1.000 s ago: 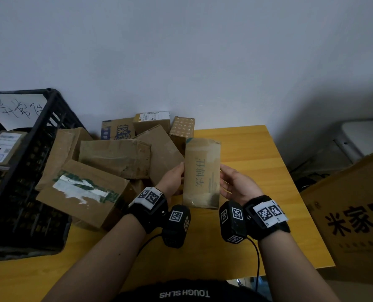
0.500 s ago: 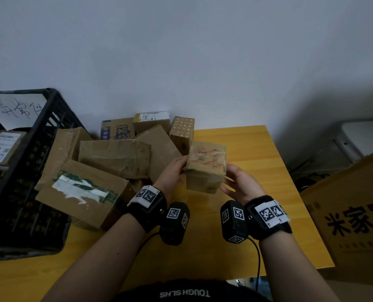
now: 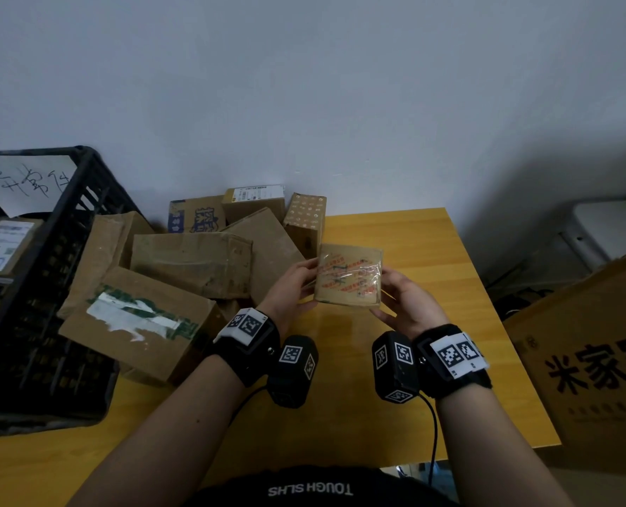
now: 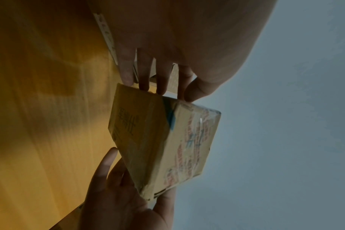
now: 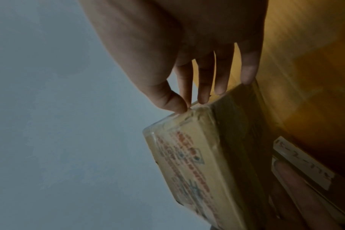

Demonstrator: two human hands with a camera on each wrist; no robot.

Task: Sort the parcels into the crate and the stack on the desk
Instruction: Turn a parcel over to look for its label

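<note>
A small cardboard parcel (image 3: 348, 278) wrapped in clear tape with red print hangs above the yellow desk (image 3: 425, 243), held between both hands. My left hand (image 3: 306, 278) pinches its left end with fingertips and thumb. My right hand (image 3: 388, 290) grips its right end, thumb on the taped face. In the left wrist view the left hand (image 4: 161, 87) meets the parcel (image 4: 158, 140) at its top edge. The right wrist view shows the right hand (image 5: 197, 99) pinching a corner of the parcel (image 5: 197, 155). A black crate (image 3: 73, 199) stands at the left.
A loose pile of cardboard parcels (image 3: 190, 261) lies between the crate and my hands, the nearest one bearing torn white tape (image 3: 135, 316). One labelled parcel (image 3: 4, 247) lies in the crate under a handwritten sheet (image 3: 18, 181). A large printed carton (image 3: 597, 360) stands right of the desk.
Both hands have turned the parcel from standing on end with a plain face towards me to lying crosswise with the taped, red-printed face towards me. It has also risen slightly.
</note>
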